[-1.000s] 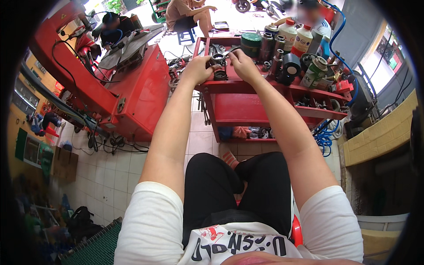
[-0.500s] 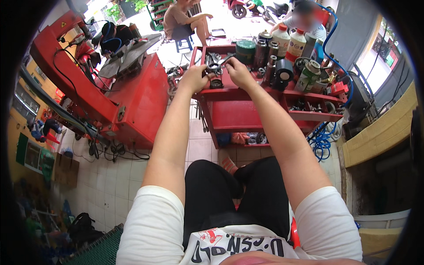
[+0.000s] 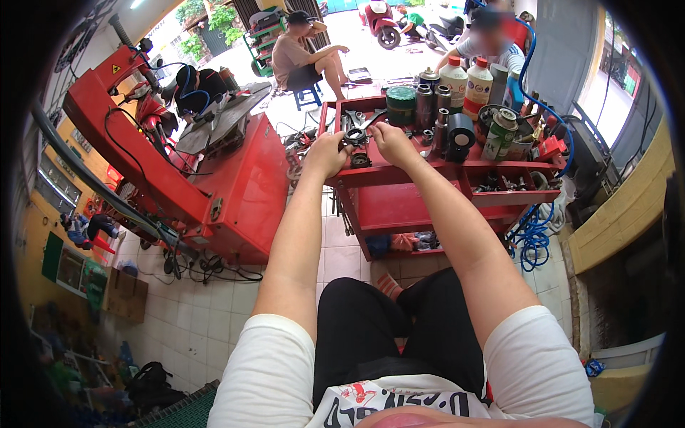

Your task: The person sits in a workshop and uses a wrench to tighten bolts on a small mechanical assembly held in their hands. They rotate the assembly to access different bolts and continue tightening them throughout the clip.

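Over the near left corner of the red tool cart (image 3: 435, 171), my left hand (image 3: 328, 155) is closed around the side of a round dark metal part with a ring-shaped top (image 3: 355, 134). My right hand (image 3: 394, 146) is at the other side of that part, with thumb and fingers pinched together. What sits in this pinch is too small to make out. Just below the ring, a short dark cylindrical metal piece (image 3: 360, 158) is at the tray's near edge. Behind my fingers, several spanners (image 3: 364, 118) lie in the tray.
Right of my hands stand a green tin (image 3: 400, 105), dark metal cylinders (image 3: 424, 107), white bottles (image 3: 477, 88) and a spray can (image 3: 500, 134). A blue air hose (image 3: 529, 53) hangs at the right. A red machine (image 3: 239, 192) stands left. Other people (image 3: 303, 57) are beyond the cart.
The view has tilted up, so the cart and both hands appear lower in the picture. My right fingertips are slightly nearer the ring-shaped part; my left hand keeps its hold.
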Available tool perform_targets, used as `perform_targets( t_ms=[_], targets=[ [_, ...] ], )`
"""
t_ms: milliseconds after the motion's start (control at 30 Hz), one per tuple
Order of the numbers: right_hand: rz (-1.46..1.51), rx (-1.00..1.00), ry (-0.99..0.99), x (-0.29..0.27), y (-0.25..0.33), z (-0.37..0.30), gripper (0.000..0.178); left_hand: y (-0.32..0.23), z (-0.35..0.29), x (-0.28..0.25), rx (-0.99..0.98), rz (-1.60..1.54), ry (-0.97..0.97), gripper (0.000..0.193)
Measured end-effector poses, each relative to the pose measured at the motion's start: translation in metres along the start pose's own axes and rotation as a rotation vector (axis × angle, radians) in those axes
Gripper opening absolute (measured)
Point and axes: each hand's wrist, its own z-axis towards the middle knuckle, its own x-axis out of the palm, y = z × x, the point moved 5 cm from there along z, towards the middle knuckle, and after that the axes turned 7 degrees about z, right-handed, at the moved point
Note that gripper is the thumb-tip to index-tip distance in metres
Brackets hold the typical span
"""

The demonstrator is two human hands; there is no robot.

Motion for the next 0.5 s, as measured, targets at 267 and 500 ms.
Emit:
perform_targets(
  t_ms=[267,500],
  targets=[
    [0.088,-0.058,-0.027,-0.002,0.006,0.0,0.015,-0.001,-0.002,-0.003,0.058,-0.131,-0.127,0.047],
    [0.018,-0.25,0.004,-0.003,0.028,-0.009,0.015,-0.026,-0.011,-0.015,0.349,0.119,-0.241,0.045]
  ],
)
